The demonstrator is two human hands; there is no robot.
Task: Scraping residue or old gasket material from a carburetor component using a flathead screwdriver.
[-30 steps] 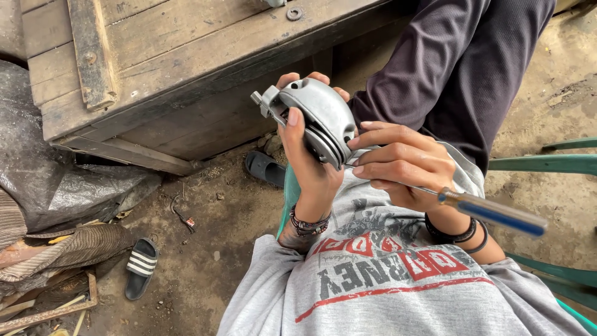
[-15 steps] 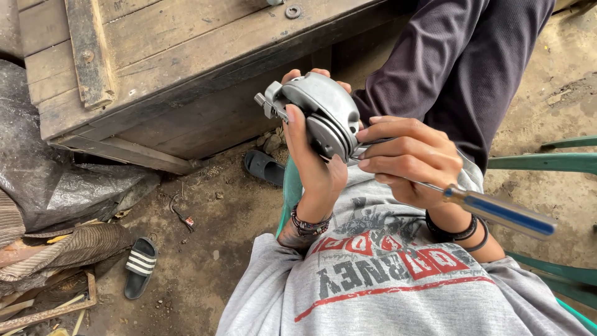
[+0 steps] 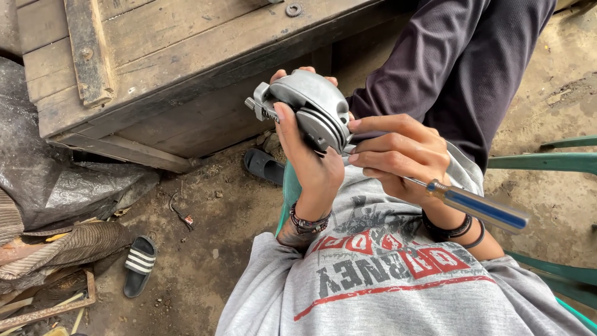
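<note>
Two bare hands work over the person's lap, above a grey printed shirt (image 3: 398,280). At far left a crumpled grey tarp (image 3: 56,180) lies on the dirt, with a striped black sandal (image 3: 139,264) below it and a rough wooden crate (image 3: 161,68) above. Next comes the left hand (image 3: 311,168), its fingers wrapped firmly round a grey metal part (image 3: 311,109) with a ribbed edge, held upright just in front of the crate's lower edge. Touching that part from the right, the right hand (image 3: 401,155) has its fingers closed on a screwdriver (image 3: 479,208), whose blue handle sticks out to the right past the wrist. Green chair bars (image 3: 547,163) show at far right.
</note>
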